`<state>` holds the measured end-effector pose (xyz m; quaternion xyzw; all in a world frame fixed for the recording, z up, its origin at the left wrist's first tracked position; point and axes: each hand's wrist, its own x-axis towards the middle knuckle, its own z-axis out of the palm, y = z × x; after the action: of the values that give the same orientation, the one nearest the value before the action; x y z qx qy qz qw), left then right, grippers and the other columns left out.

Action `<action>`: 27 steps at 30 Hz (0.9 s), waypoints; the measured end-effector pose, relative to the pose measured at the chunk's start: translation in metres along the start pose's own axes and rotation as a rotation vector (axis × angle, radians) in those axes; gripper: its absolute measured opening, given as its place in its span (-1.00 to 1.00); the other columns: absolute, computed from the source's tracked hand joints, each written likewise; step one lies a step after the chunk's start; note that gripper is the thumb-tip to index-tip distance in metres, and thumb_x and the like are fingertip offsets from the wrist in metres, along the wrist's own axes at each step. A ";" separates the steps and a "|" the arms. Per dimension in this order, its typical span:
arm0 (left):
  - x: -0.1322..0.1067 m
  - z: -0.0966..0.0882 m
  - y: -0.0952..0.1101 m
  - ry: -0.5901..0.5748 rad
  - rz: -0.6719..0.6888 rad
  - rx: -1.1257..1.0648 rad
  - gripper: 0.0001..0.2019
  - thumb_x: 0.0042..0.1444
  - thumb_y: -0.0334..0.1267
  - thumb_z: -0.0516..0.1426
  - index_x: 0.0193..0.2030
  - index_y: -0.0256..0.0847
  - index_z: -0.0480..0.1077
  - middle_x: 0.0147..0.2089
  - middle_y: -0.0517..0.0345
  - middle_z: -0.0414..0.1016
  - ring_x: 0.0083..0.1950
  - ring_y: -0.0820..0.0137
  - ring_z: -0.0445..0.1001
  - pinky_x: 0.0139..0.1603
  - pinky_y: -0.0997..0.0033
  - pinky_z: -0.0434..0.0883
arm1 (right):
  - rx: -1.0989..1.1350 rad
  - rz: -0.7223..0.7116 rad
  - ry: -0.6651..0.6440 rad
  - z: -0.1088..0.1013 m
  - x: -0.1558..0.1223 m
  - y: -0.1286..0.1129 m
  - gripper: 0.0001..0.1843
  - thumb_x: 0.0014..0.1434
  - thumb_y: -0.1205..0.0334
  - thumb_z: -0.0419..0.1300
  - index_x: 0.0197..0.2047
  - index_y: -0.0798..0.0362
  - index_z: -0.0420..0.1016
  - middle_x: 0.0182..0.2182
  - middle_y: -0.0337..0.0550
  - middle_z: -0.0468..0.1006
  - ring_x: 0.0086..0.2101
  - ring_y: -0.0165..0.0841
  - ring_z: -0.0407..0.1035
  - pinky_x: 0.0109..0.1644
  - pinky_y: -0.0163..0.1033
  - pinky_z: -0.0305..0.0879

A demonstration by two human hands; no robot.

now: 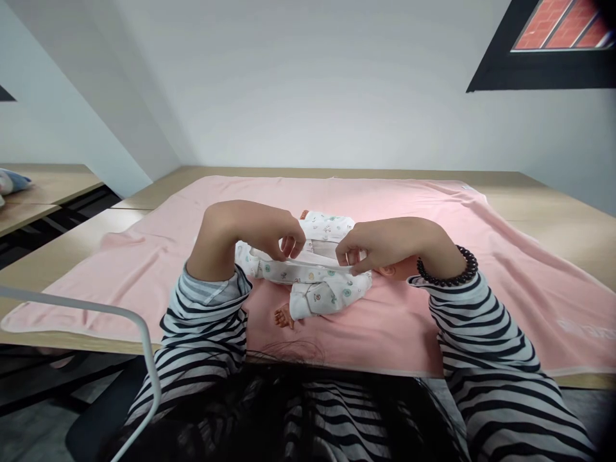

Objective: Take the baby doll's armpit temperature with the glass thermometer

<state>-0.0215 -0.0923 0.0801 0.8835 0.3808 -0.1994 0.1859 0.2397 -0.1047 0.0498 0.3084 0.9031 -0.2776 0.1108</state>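
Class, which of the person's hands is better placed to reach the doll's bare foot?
Probably the left. The left hand pinches the white garment just beyond the bare foot, on the same side. The right hand pinches the garment farther across.

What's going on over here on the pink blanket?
A person in striped sleeves is handling a small doll dressed in a white printed baby suit. The doll lies on a pink blanket spread over a wooden table. The left hand and the right hand each pinch the suit's front edge, with the fabric stretched between them. One bare doll foot points toward the person.
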 end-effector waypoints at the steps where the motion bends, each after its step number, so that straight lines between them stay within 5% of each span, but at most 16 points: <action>1: 0.001 0.000 0.001 -0.016 -0.019 0.004 -0.77 0.08 -0.43 0.23 -0.16 -0.08 0.61 -0.09 0.16 0.69 -0.18 0.32 0.54 -0.15 0.40 0.34 | 0.011 0.017 -0.015 0.000 0.001 -0.002 -0.85 0.24 0.24 0.25 -0.10 0.01 0.54 -0.21 -0.20 0.64 -0.35 -0.37 0.42 -0.29 -0.26 0.23; 8: 0.014 0.000 -0.006 -0.004 -0.102 0.018 -0.79 0.06 -0.40 0.27 -0.15 -0.10 0.59 -0.05 0.10 0.67 -0.14 0.26 0.53 -0.14 0.39 0.32 | 0.035 0.014 -0.043 0.000 0.001 -0.003 -0.80 0.28 0.14 0.29 -0.07 -0.01 0.65 -0.16 -0.17 0.70 -0.24 -0.30 0.52 -0.19 -0.23 0.31; 12: 0.027 -0.004 -0.010 0.095 -0.219 0.048 -0.79 0.05 -0.36 0.30 -0.14 -0.14 0.52 -0.02 0.07 0.62 -0.11 0.25 0.51 -0.15 0.39 0.28 | -0.064 0.027 0.152 -0.001 0.002 0.010 -0.90 0.29 0.19 0.25 -0.17 0.00 0.55 -0.27 -0.20 0.63 -0.33 -0.34 0.39 -0.26 -0.22 0.20; 16: 0.042 -0.008 -0.015 0.030 -0.297 0.052 -0.76 0.11 -0.26 0.31 -0.09 -0.17 0.45 0.00 0.04 0.57 -0.10 0.25 0.46 -0.18 0.38 0.27 | -0.210 0.208 0.262 -0.002 0.009 0.022 -0.95 0.23 0.27 0.22 -0.27 0.01 0.40 -0.33 -0.21 0.54 -0.39 -0.35 0.27 -0.31 -0.20 0.10; 20: 0.055 -0.008 -0.029 -0.050 -0.266 0.047 -0.70 0.10 -0.14 0.34 -0.11 -0.15 0.40 -0.01 0.07 0.54 -0.12 0.27 0.40 -0.20 0.38 0.27 | -0.198 0.308 0.215 -0.001 0.019 0.028 -0.88 0.15 0.30 0.24 -0.28 0.00 0.35 -0.37 -0.24 0.45 -0.43 -0.37 0.20 -0.34 -0.21 0.05; 27: 0.063 -0.005 -0.048 -0.032 -0.187 -0.009 -0.73 0.07 -0.10 0.30 -0.15 -0.14 0.43 0.00 0.07 0.57 -0.10 0.25 0.43 -0.19 0.38 0.28 | -0.230 0.281 0.215 0.003 0.030 0.037 -0.88 0.11 0.33 0.21 -0.29 -0.01 0.34 -0.36 -0.23 0.44 -0.42 -0.35 0.18 -0.31 -0.20 0.08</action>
<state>-0.0169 -0.0208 0.0451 0.8401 0.4594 -0.2279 0.1766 0.2391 -0.0673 0.0197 0.4445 0.8835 -0.1198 0.0861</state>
